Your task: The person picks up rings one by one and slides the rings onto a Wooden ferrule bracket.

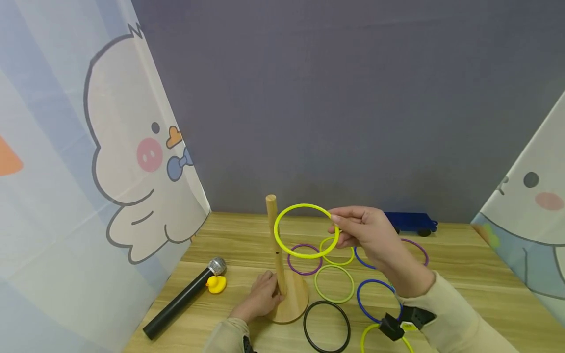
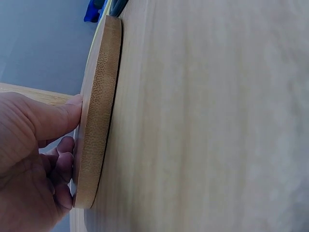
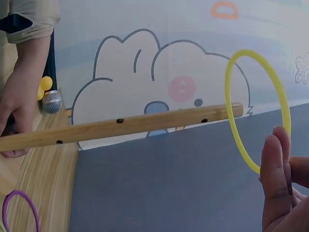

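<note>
The right hand (image 1: 371, 234) pinches a yellow ring (image 1: 304, 206) beside the post (image 1: 279, 269) while the left hand (image 1: 264, 294), fingers relaxed, rests on the base (image 1: 295, 305), apparently steadying it.

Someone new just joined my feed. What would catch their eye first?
Probably the bright yellow round ring, pinched in the right hand near the upright, pale wooden post. Next, the large white cartoon figure on the pale blue backdrop at left, then the black round ring on the wood-grained tabletop, to the post's right.
</note>
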### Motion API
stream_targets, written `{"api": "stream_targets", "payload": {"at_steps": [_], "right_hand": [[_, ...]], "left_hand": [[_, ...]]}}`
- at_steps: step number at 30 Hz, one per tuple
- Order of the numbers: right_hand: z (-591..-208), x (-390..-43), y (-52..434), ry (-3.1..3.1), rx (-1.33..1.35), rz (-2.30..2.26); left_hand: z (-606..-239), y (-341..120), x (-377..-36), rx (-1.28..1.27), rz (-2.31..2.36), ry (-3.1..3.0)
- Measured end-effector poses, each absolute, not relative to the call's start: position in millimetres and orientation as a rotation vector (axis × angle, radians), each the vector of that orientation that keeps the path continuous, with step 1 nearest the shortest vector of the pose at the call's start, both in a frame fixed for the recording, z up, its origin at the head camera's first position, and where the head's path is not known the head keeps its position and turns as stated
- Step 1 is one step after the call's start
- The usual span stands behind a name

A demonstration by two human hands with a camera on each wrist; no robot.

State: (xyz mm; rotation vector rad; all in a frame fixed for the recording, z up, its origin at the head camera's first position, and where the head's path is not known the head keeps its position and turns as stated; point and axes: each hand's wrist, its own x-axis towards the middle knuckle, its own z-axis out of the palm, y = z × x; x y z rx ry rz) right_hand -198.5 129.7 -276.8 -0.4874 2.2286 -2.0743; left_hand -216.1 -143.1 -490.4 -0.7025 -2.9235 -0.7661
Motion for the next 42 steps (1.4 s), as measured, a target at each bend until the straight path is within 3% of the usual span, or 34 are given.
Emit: {"api": "stream_targets", "payload": {"at_steps": [15,28,42], "right_hand": [[-268.4,-196.5,104.5,2.024,-0.578,-2.361],[-280.6,-207.2,86.5,2.01,-0.495,-2.414],[-335.8,-217.7,94.1,2.089,-0.318,-2.226]], "left_hand": [[-494.0,-143.4,-217.1,-0.691,-0.761,-2.93],[-494.0,-142.5,-217.2,-0.696,-0.769,-2.902],[-493.1,-142.6,-215.4,-0.708,-0.794,-2.873]]}}
